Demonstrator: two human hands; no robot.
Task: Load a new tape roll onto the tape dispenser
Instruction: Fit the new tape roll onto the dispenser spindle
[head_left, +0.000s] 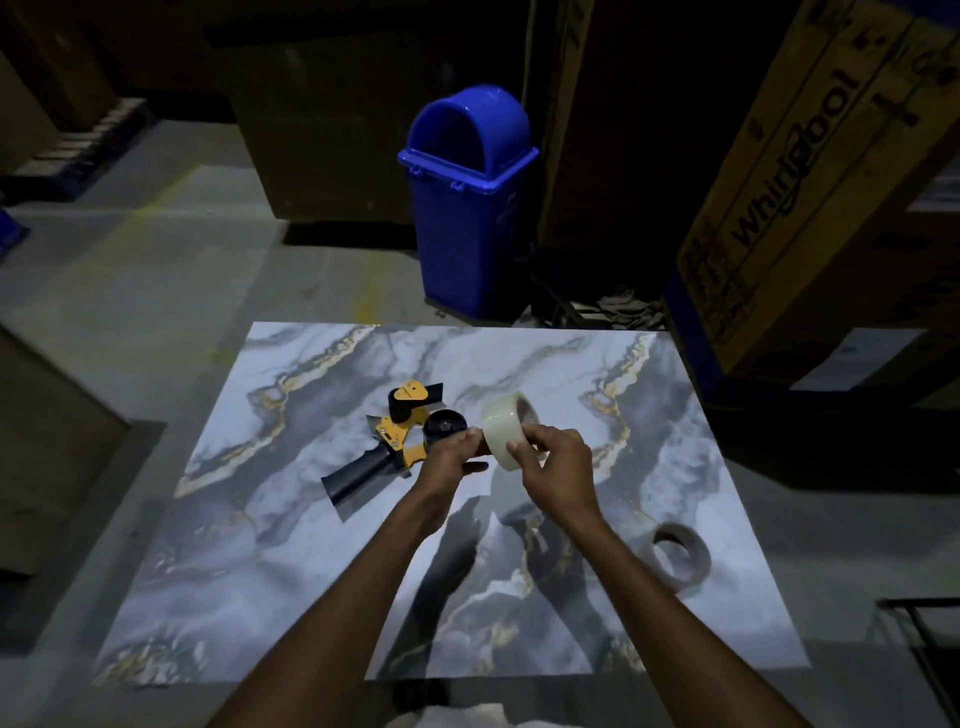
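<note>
Both hands are on the tape roll (506, 431), which is held up off the table just right of the dispenser (400, 441). The right hand (558, 467) pinches the roll's near edge, thumb and fingers pressed on the clear outer band, while the left hand (452, 457) cups it from the left and below, fingertips touching the band. The roll stands tilted on edge, its open core facing up and to the right. Right beside the left hand's knuckles sits the dispenser's round black hub, bare of any tape; the dispenser lies on its side on the table (311, 571), yellow frame in the middle, dark handle pointing toward the lower left. Both forearms reach in from the bottom and throw shadows on the marble-patterned top. Well off to the right, near the table's edge, lies an old core (680, 556), brownish and on its side. Beyond the table stands a blue bin (467, 208), and to the right a big carton (810, 182) marked Whirlpool.
</note>
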